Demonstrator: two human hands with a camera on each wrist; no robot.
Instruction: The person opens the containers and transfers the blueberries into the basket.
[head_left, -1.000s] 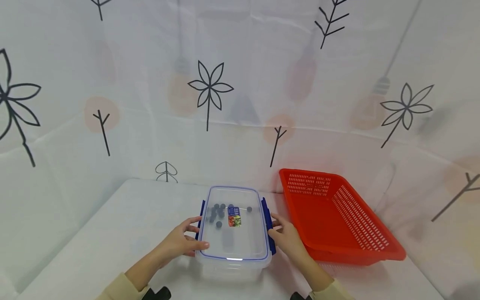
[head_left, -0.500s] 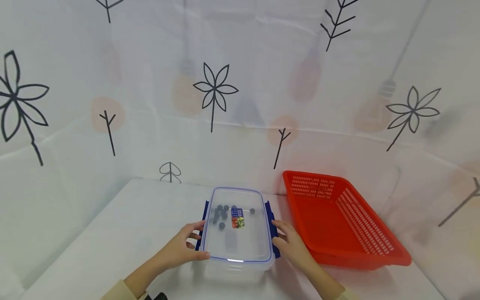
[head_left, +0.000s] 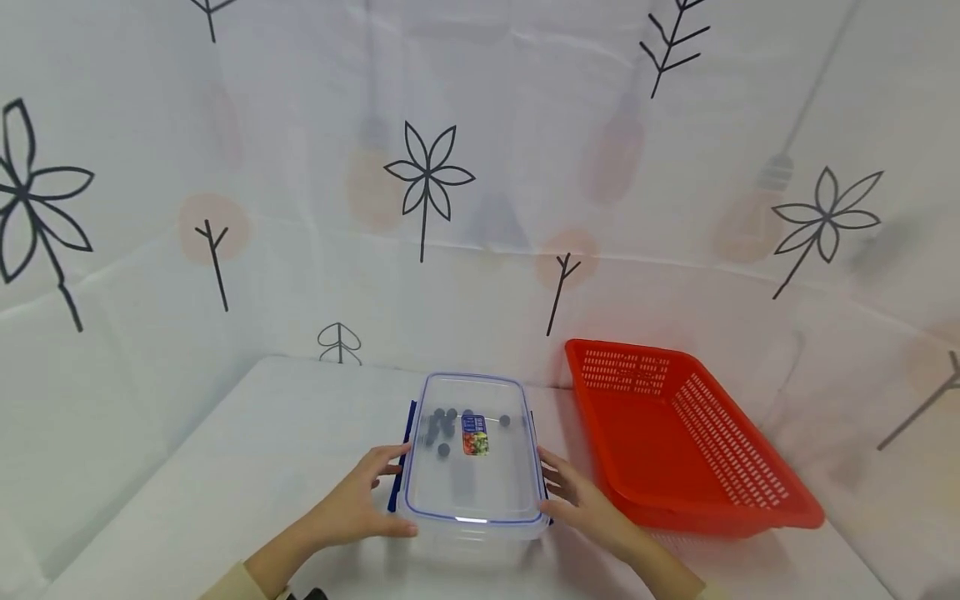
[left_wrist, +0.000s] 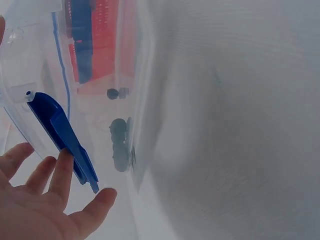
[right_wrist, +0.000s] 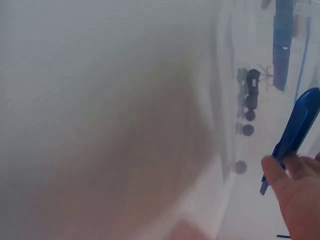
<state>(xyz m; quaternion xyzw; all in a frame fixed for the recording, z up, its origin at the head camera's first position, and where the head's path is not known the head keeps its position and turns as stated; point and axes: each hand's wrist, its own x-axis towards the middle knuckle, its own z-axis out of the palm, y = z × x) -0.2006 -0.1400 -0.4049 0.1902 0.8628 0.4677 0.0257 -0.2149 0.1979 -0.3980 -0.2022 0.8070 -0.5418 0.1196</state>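
Note:
A clear plastic food storage box [head_left: 472, 483] with a blue-rimmed lid stands on the white table. Through the lid show several small dark balls, mostly gathered toward the left. My left hand [head_left: 360, 500] is at the box's left side, fingers spread, with fingertips against the blue latch [left_wrist: 62, 135], which tilts away from the wall. On the opposite side my right hand [head_left: 581, 500] touches the other blue latch [right_wrist: 295, 127] with its fingers; that latch also slants outward in the right wrist view. Neither hand curls round anything.
A red plastic basket [head_left: 675, 450] with slotted sides stands close to the right of the box. A white patterned cloth [head_left: 480, 208] hangs behind the table [head_left: 247, 433]. A coloured label [head_left: 474, 435] is on the lid.
The right latch, sticking out beside the lid before, is now lower and mostly hidden in the head view. My right fingers have shifted with it. My left thumb has dropped slightly off the lid's corner.

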